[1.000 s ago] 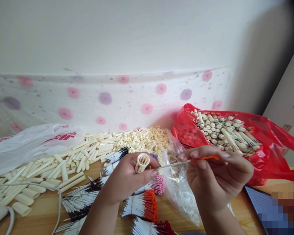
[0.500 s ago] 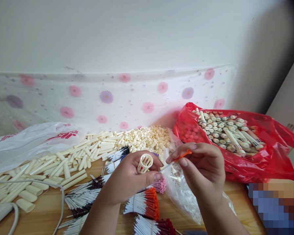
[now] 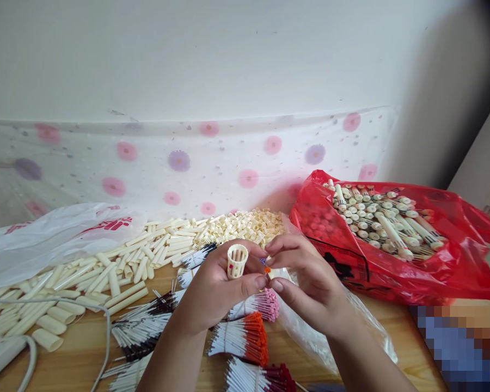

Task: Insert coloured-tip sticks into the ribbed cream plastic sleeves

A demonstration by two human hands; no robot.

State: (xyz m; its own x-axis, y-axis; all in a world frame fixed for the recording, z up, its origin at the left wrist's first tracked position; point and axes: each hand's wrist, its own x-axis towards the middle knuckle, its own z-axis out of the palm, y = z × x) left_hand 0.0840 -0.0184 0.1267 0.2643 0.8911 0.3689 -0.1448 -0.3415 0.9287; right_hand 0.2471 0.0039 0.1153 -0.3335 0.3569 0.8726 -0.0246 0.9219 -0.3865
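My left hand (image 3: 224, 286) is closed around a cream slotted plastic pen sleeve (image 3: 237, 260), its open ring end facing up and a small red spot on its side. At the left fingertips, the orange end of a thin pen refill (image 3: 267, 270) shows; the rest of it is hidden. My right hand (image 3: 298, 277) has its thumb and fingertips closed about that orange end, close against the left thumb. Below the hands lie bundles of white refills with pink ends (image 3: 269, 305), orange ends (image 3: 259, 338) and dark red ends (image 3: 280, 378).
Cream tubes (image 3: 102, 272) and a heap of small slotted sleeves (image 3: 249, 226) spread along the back left. At right, a red plastic bag (image 3: 375, 283) holds many pens (image 3: 392, 228). Black-ended refills (image 3: 141, 329), a cable (image 3: 107, 337) and a clear bag (image 3: 367, 321) lie nearer.
My right hand has moved left and down to meet the left fingertips, bringing the orange-ended refill with it. Its white shaft no longer shows. My left hand still holds the sleeve, now more upright.
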